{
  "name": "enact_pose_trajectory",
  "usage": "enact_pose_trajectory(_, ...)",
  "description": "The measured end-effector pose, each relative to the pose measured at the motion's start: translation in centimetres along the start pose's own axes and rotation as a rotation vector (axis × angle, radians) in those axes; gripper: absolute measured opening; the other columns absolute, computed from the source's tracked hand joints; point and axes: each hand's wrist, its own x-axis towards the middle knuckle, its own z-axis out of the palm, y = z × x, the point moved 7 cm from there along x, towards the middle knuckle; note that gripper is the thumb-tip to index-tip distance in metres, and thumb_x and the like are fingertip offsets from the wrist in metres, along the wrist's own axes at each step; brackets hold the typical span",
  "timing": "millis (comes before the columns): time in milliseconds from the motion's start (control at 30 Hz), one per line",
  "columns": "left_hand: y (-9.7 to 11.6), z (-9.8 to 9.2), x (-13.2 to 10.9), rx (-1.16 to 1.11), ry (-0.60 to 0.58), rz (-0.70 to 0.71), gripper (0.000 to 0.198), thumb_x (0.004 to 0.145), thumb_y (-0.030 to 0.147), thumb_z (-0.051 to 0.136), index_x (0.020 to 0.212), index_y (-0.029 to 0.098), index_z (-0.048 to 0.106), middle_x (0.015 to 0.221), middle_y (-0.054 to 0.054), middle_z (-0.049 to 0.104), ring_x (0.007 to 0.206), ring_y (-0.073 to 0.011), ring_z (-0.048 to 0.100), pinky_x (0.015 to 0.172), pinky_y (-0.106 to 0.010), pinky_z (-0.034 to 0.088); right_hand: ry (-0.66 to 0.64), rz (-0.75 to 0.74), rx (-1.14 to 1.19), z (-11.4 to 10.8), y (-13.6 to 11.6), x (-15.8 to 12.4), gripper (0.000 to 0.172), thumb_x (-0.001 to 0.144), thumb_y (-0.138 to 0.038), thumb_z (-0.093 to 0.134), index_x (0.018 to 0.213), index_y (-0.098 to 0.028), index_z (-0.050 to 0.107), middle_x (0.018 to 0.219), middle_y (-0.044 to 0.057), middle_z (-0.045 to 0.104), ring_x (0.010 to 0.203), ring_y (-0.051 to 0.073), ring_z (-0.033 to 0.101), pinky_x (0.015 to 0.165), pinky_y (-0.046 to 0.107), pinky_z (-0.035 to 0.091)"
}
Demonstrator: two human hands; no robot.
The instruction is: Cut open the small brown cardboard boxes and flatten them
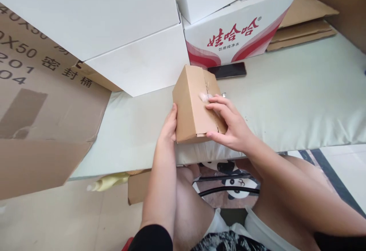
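A small brown cardboard box (184, 110) is tilted over the cloth-covered table, with a seam running along the side facing me. My left hand (169, 123) grips its left side, thumb up along the edge and the other fingers hidden behind or under it. My right hand (228, 119) is on the seamed side. Its fingertips lie by a whitish, clear patch (204, 97) that looks like tape, and its thumb presses near the lower corner. Whether those fingertips pinch the patch is too small to tell.
A black phone (227, 70) lies behind the box, against a white and red carton (228, 39). White boxes (137, 60) stand at the back left. A large printed carton (42, 110) is on the left, and flattened cardboard (303, 34) lies at the back right of the table (300, 102).
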Motion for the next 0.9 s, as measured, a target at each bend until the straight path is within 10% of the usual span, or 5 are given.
enact_pose_trajectory(233, 3.1, -0.9, -1.6, 0.344, 0.241, 0.19, 0.055, 0.092, 0.053, 0.066, 0.138, 0.024, 0.056, 0.152, -0.013, 0.058, 0.141, -0.0313, 0.055, 0.117, -0.045, 0.046, -0.064, -0.016, -0.011, 0.2, -0.1, 0.0, 0.061, 0.088, -0.056, 0.07, 0.141, -0.026, 0.06, 0.151, 0.014, 0.058, 0.149, 0.037, 0.044, 0.123, 0.062, 0.037)
enact_pose_trajectory(433, 6.7, 2.9, -4.6, 0.465, -0.058, 0.388, 0.074, 0.085, 0.068, 0.068, 0.146, 0.029, 0.05, 0.164, -0.008, 0.045, 0.151, -0.0334, 0.042, 0.122, -0.047, 0.04, -0.206, -0.148, -0.071, 1.7, -1.6, 0.0, 0.056, 0.095, -0.05, 0.063, 0.144, -0.024, 0.06, 0.156, 0.011, 0.054, 0.155, 0.035, 0.036, 0.126, 0.06, 0.032)
enact_pose_trajectory(667, 8.2, 2.3, -5.6, 0.671, -0.071, 0.429, 0.079, 0.084, 0.06, 0.075, 0.152, 0.037, 0.041, 0.159, -0.009, 0.049, 0.138, -0.0357, 0.057, 0.116, -0.052, 0.046, -0.341, -0.189, 0.057, 2.3, -3.3, -0.8, 0.046, 0.099, -0.044, 0.057, 0.141, -0.027, 0.062, 0.147, 0.008, 0.063, 0.156, 0.031, 0.035, 0.124, 0.06, 0.033)
enact_pose_trajectory(800, 8.7, 2.3, -6.2, 0.829, -0.058, 0.527, 0.051, 0.09, 0.051, 0.07, 0.138, 0.036, 0.059, 0.155, -0.005, 0.052, 0.143, -0.0328, 0.051, 0.12, -0.052, 0.041, -0.071, 0.104, -0.038, -0.6, -0.1, 0.2, 0.025, 0.098, -0.033, 0.051, 0.108, -0.026, 0.073, 0.115, 0.009, 0.077, 0.117, 0.028, 0.07, 0.103, 0.049, 0.054)
enact_pose_trajectory(900, 8.9, 2.9, -6.6, 0.934, -0.034, 0.563, 0.023, 0.092, 0.039, 0.067, 0.112, 0.028, 0.07, 0.149, -0.006, 0.056, 0.142, -0.0309, 0.051, 0.121, -0.051, 0.041, -0.074, 0.533, -0.466, -1.5, 4.6, -0.3, 0.029, 0.093, -0.037, 0.055, 0.113, -0.022, 0.07, 0.107, 0.012, 0.074, 0.091, 0.029, 0.071, 0.082, 0.045, 0.056)
